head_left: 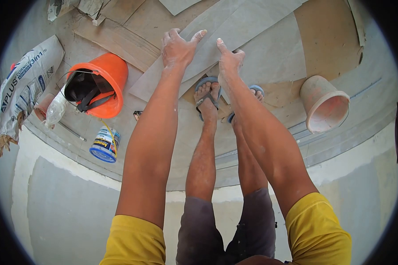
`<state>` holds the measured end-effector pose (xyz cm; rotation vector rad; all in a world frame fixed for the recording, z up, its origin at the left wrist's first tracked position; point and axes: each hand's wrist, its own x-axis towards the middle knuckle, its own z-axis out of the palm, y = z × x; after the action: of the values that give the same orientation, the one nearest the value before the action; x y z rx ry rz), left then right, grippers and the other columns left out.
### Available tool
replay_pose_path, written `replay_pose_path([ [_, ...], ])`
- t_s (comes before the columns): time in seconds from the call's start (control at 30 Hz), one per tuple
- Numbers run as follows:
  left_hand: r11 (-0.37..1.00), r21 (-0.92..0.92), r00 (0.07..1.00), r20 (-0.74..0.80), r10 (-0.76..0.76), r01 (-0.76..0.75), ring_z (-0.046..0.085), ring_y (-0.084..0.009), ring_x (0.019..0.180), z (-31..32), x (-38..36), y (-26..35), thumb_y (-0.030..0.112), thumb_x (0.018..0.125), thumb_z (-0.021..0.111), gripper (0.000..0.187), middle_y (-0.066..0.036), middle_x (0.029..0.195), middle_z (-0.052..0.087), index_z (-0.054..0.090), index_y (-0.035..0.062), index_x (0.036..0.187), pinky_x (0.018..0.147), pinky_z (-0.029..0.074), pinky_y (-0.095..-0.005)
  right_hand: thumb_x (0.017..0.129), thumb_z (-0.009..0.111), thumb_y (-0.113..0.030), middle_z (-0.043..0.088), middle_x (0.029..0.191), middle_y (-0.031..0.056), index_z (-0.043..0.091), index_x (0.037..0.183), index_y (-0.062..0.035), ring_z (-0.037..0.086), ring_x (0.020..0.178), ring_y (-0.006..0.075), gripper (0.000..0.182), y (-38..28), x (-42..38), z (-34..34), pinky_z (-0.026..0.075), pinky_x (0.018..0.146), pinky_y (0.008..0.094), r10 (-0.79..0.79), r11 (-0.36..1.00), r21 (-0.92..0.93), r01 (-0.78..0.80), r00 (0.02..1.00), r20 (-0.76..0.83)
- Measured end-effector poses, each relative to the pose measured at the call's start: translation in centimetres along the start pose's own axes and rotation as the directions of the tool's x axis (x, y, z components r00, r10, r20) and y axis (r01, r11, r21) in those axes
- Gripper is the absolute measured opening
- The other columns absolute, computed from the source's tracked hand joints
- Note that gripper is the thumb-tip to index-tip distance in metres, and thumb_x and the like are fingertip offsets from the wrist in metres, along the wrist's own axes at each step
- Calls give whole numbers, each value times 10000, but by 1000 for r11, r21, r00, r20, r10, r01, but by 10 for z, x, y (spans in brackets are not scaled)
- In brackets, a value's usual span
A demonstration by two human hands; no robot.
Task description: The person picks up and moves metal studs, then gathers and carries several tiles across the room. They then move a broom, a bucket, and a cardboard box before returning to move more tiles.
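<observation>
Smooth, straight-edged grey sheets (252,22) overlap on the floor below both chalky hands; left hand (177,49) and right hand (230,62) have fingers parted from thumbs, contact unclear; brown cardboard (327,35) lies alongside. A round orange bucket (117,73) is further left.

A dusty grey floor (183,137) is stretching across the room, with flattened brown cardboard (329,35) covering part of it at the upper right. A wall (62,207) is curving through the lower part of the wide view, its surface showing uneven grey and cream patches. Along its border with the floor, a rough whitish band (66,164) is running in a broad arc. Pale, diffuse light is spreading over the surfaces, while the round dark border of the view is hiding the room's outer edges
</observation>
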<state>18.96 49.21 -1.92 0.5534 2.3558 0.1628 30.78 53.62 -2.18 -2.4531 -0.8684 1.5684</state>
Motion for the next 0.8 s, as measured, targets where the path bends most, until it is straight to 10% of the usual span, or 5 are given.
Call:
replay_pose_path([
  [0.57, 996, 70, 980, 190, -64, 52, 416, -324, 1219, -19, 7, 2, 814, 604, 540, 1039, -185, 1259, 471, 490, -8, 1237, 1005, 318, -470, 713, 760, -353, 426, 1238, 247, 348, 1237, 116, 434, 1168, 310, 815, 5, 15, -16, 363, 967, 416, 103, 931, 293, -220, 924, 367],
  [0.8, 996, 44, 976, 202, -82, 74, 577, -357, 1020, -47, -52, 35, 772, 567, 619, 978, -234, 1023, 615, 550, -26, 1128, 884, 432, -441, 760, 717, -421, 479, 1199, 183, 330, 1249, 71, 513, 1060, 302, 794, -2, -17, -38, 457, 869, 460, 10, 749, 590, -301, 896, 445],
])
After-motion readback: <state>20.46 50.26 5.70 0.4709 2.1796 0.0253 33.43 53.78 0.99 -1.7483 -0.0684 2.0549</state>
